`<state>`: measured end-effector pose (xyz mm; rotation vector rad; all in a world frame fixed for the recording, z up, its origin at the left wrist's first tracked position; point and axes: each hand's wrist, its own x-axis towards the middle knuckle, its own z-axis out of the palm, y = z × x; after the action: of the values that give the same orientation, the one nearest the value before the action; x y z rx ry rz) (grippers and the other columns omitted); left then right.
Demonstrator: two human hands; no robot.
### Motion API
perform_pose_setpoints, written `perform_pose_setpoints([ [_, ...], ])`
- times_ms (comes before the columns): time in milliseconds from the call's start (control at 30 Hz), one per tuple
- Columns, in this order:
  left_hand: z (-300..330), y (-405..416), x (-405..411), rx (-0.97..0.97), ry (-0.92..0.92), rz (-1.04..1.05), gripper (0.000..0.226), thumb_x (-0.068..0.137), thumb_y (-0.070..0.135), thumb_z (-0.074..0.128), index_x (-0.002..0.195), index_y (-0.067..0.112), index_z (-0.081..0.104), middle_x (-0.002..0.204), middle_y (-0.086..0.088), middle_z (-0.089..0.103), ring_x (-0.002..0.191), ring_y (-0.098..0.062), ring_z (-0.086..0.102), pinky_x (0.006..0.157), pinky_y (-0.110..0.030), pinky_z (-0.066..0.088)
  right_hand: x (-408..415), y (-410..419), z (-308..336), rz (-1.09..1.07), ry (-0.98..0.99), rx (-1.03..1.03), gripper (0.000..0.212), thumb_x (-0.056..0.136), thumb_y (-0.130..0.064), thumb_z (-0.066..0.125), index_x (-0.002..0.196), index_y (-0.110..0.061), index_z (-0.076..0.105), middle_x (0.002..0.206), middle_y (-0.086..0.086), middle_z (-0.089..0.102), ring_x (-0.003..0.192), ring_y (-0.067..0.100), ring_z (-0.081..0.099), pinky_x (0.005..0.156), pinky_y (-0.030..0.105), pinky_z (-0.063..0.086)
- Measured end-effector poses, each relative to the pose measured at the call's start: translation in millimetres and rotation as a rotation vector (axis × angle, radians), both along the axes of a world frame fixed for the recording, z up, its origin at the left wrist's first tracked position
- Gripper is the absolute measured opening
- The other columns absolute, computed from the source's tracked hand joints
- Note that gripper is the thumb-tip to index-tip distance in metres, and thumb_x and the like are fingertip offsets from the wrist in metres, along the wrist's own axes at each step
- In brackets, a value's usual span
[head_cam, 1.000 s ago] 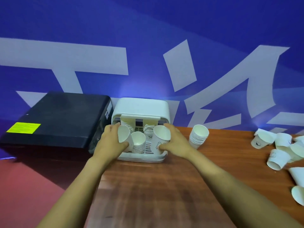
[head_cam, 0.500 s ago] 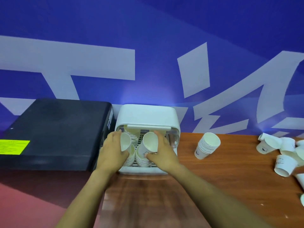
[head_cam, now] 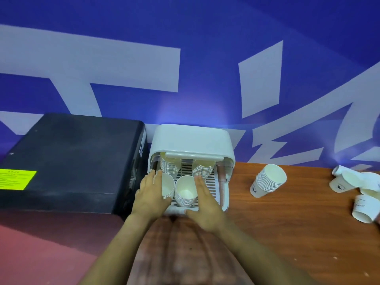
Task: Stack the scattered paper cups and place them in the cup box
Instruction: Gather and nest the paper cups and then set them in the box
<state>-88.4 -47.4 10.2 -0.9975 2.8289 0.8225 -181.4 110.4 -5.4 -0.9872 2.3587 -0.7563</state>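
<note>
Both stacks now sat down in the cup box (head_cam: 191, 140), vs. held tilted at its mouth a sec ago. Left hand (head_cam: 151, 194) and right hand (head_cam: 205, 204) lay flat w/ straight fingers against front stacks (head_cam: 186, 192). Spare stack (head_cam: 268, 183) & loose cups (head_cam: 353, 188) waited right of right hand on surface (head_cam: 287, 233).

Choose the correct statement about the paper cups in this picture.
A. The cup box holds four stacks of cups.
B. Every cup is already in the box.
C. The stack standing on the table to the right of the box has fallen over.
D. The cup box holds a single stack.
A: inside the cup box two stacks sit at the back and two at the front, between the left hand and right hand.
</note>
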Motion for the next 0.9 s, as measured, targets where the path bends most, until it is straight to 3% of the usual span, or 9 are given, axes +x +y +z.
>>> perform_pose_setpoints([
  [133, 9, 4, 2, 0.008, 0.003, -0.003, 0.089, 0.083, 0.035, 0.064, 0.151, 0.020, 0.009, 0.158, -0.005, 0.007, 0.145, -0.023, 0.006, 0.115, -0.043, 0.024, -10, -1, 11, 0.025, 0.015, 0.074, 0.096, 0.083, -0.033, 0.066, 0.152, -0.024, -0.001, 0.159, -0.008, -0.006, 0.146, 0.011, 0.006, 0.117, 0.027, 0.016],
  [233, 20, 14, 10, -0.001, 0.054, -0.014, 0.085, 0.084, 0.036, 0.063, 0.150, 0.024, 0.012, 0.157, -0.005, 0.009, 0.145, -0.023, 0.008, 0.115, -0.043, 0.024, -15, 7, 22, 0.000, 0.025, 0.039, 0.090, 0.077, -0.035, 0.065, 0.150, -0.031, 0.013, 0.159, -0.006, 0.012, 0.145, 0.013, 0.018, 0.115, 0.035, 0.027],
  [367, 28, 43, 28, 0.011, 0.134, -0.056, 0.073, 0.085, 0.036, 0.061, 0.147, 0.026, 0.023, 0.153, 0.001, 0.020, 0.140, -0.021, 0.019, 0.112, -0.038, 0.027, -8, 44, 29, -0.032, -0.042, 0.118, 0.071, 0.084, -0.033, 0.063, 0.146, -0.025, 0.030, 0.148, 0.001, 0.033, 0.131, 0.017, 0.040, 0.107, 0.027, 0.034],
  [500, 30, 66, 35, 0.090, 0.170, -0.127, 0.055, 0.086, 0.031, 0.059, 0.138, 0.025, 0.041, 0.140, 0.004, 0.042, 0.128, -0.017, 0.040, 0.104, -0.034, 0.037, 1, 87, 30, -0.031, -0.024, 0.229, 0.054, 0.086, -0.034, 0.065, 0.135, -0.020, 0.046, 0.136, 0.004, 0.047, 0.115, 0.018, 0.052, 0.094, 0.018, 0.035],
  [667, 31, 108, 40, 0.200, 0.175, -0.172, 0.039, 0.086, 0.028, 0.060, 0.124, 0.027, 0.055, 0.122, 0.008, 0.059, 0.112, -0.008, 0.054, 0.096, -0.026, 0.042, -1, 127, 48, -0.103, -0.041, 0.129, 0.040, 0.084, -0.026, 0.067, 0.123, -0.020, 0.057, 0.123, 0.002, 0.058, 0.106, 0.011, 0.056, 0.087, 0.017, 0.038],
  [800, 36, 138, 35, 0.148, 0.126, -0.189, 0.033, 0.085, 0.030, 0.059, 0.118, 0.029, 0.058, 0.117, 0.012, 0.061, 0.107, -0.005, 0.056, 0.090, -0.023, 0.043, -6, 159, 54, -0.138, -0.098, 0.088, 0.041, 0.084, -0.028, 0.067, 0.123, -0.020, 0.057, 0.118, 0.000, 0.058, 0.103, 0.008, 0.057, 0.092, 0.019, 0.042],
  [900, 44, 168, 19, 0.131, 0.136, -0.167, 0.033, 0.084, 0.028, 0.059, 0.117, 0.028, 0.059, 0.116, 0.009, 0.061, 0.107, -0.009, 0.057, 0.091, -0.026, 0.045, -17, 195, 54, -0.127, -0.121, 0.069, 0.039, 0.084, -0.027, 0.067, 0.122, -0.021, 0.058, 0.109, -0.004, 0.057, 0.089, 0.005, 0.054, 0.083, 0.016, 0.039],
])
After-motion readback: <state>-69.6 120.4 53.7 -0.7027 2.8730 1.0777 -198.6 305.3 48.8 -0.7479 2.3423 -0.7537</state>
